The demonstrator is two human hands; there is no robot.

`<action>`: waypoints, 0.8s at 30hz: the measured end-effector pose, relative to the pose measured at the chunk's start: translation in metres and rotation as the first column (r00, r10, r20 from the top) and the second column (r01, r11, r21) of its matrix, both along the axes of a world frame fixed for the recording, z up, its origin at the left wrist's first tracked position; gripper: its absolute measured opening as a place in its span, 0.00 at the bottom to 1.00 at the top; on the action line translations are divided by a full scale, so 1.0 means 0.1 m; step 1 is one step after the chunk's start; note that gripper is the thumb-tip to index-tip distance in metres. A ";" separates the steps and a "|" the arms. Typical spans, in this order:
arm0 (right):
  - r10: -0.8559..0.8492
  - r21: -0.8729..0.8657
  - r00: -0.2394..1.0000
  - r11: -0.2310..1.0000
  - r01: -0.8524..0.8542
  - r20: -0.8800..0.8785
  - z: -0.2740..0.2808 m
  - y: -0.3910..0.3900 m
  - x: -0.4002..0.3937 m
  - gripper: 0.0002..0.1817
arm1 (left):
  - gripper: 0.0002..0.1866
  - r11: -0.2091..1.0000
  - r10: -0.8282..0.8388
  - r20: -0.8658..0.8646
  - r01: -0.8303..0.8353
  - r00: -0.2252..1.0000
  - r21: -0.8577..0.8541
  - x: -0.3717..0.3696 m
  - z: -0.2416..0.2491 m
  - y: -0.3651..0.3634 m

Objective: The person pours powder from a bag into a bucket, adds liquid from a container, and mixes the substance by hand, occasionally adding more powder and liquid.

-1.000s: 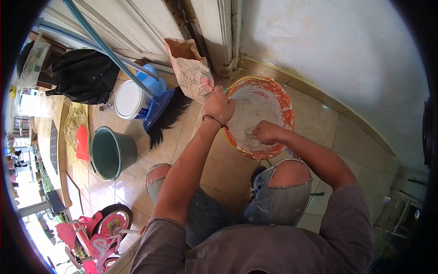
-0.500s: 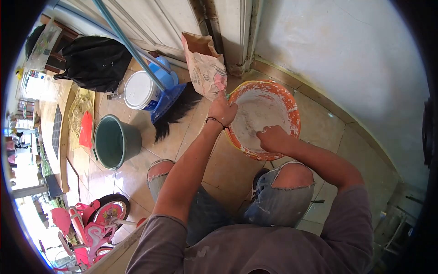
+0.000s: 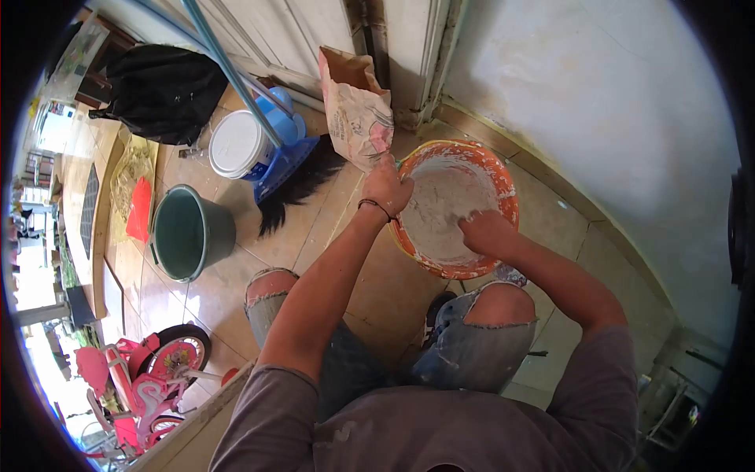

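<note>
An orange bucket point(image 3: 510, 206), its rim smeared with white, stands on the tiles between my knees and the wall. Pale, wet plaster-like mix point(image 3: 436, 208) fills its lower part. My left hand point(image 3: 387, 187), with a dark cord at the wrist, is closed on the bucket's left rim. Inside the bucket, over the right side of the mix, my right hand point(image 3: 486, 234) is closed in a fist, knuckles up. Whatever it holds is hidden beneath the fingers. Just beyond my left hand, an open paper bag point(image 3: 358, 114) leans by the door.
A blue broom point(image 3: 287, 169) with black bristles stands beside a white lidded pail point(image 3: 238, 145). Left of me are a green bucket point(image 3: 193, 234) and a pink bicycle point(image 3: 149, 385). Black cloth point(image 3: 167, 94) lies farther back. A white wall point(image 3: 598, 102) rises at the right.
My right hand has moved slightly right within the bucket, through or over the mix. My left hand stays at the rim. The view has shifted a little.
</note>
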State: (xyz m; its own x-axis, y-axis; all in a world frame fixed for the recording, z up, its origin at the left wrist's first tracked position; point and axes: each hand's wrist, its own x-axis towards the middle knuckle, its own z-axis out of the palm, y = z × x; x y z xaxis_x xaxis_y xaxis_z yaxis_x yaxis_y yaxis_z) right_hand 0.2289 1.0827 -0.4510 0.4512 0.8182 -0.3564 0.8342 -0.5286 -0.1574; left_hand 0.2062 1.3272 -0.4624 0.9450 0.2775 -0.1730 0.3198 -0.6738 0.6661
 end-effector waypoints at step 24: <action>-0.151 -0.070 0.904 0.989 0.134 -0.401 -0.94 -0.51 -0.08 0.15 | 0.20 1.000 -0.022 -0.008 0.022 1.000 -0.017 0.05 0.19 -0.22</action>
State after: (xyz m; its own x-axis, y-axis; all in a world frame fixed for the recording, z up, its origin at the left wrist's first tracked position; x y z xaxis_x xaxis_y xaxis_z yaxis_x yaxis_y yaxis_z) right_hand 0.2211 1.0314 -0.5453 0.3722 0.7372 -0.5639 0.6189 -0.6499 -0.4412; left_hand 0.2111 1.3050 -0.4432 0.9495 0.2533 -0.1854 0.3104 -0.6694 0.6749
